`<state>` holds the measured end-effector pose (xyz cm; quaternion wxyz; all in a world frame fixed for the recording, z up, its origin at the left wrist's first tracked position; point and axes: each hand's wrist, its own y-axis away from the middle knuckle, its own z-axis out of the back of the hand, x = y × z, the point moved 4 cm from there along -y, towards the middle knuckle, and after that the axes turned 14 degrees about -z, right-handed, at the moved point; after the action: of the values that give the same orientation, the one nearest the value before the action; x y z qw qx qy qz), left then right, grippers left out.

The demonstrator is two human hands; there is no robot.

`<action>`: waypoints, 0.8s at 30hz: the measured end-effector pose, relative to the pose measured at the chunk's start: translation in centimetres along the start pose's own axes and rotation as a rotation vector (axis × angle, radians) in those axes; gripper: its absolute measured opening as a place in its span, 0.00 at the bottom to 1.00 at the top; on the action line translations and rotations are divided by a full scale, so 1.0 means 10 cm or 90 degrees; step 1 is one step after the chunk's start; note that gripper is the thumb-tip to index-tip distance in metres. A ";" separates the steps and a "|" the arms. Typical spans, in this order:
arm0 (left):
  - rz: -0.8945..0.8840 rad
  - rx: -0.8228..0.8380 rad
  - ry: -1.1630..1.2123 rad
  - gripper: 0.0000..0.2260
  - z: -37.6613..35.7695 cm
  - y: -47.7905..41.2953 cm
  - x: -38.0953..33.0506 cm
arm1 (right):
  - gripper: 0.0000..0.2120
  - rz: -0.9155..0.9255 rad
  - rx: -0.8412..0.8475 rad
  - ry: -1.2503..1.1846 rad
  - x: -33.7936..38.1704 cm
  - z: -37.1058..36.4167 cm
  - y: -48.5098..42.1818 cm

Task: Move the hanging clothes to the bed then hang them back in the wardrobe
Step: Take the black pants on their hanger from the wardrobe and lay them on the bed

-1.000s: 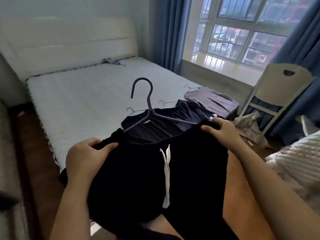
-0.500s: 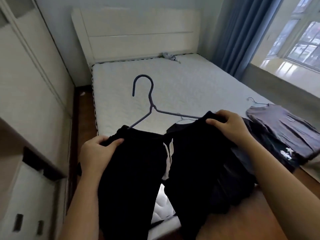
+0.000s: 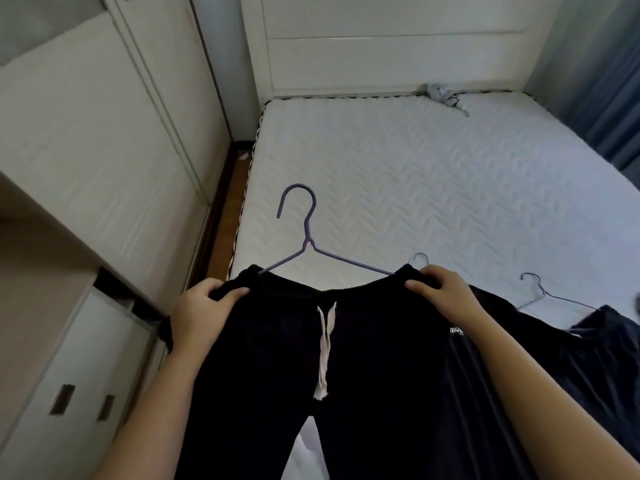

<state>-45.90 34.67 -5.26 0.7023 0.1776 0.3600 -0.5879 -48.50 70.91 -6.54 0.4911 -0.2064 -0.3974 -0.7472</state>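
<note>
Black pants [image 3: 346,368] on grey hanger [image 3: 304,237] held up over bed's [image 3: 415,174] near edge, left hand [image 3: 201,313] and right hand [image 3: 441,296] gripping waistband corners, white drawstring [image 3: 325,344] dangling, dark garment [image 3: 554,358] lying at bed's near right corner, wardrobe [image 3: 104,133] along left edge

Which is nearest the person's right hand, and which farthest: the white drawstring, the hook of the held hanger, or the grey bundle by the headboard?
From the right hand, head view:
1. White drawstring, just to its left on the black trousers.
2. Hanger hook, farther left and ahead, above the mattress.
3. Grey bundle, far ahead at the headboard.
</note>
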 end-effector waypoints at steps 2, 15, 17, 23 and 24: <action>0.016 0.012 -0.031 0.10 -0.16 -0.16 0.17 | 0.06 -0.006 0.028 0.005 -0.09 -0.15 -0.30; 0.085 0.205 -0.129 0.14 -2.20 -1.20 1.67 | 0.11 -0.165 0.004 0.030 -1.06 -1.27 -2.34; 0.081 0.215 -0.159 0.14 -2.54 -1.33 1.94 | 0.11 -0.185 -0.003 0.027 -1.22 -1.45 -2.61; 0.120 0.269 -0.247 0.15 -3.35 -1.65 2.76 | 0.09 -0.226 0.008 0.046 -1.61 -2.03 -3.33; 0.126 0.272 -0.251 0.15 -3.45 -1.67 2.87 | 0.09 -0.235 0.013 0.048 -1.66 -2.11 -3.41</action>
<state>-70.60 33.72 -46.26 0.7592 0.2385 0.0659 -0.6020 -70.20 70.41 -44.14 0.3622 -0.0965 -0.4174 -0.8278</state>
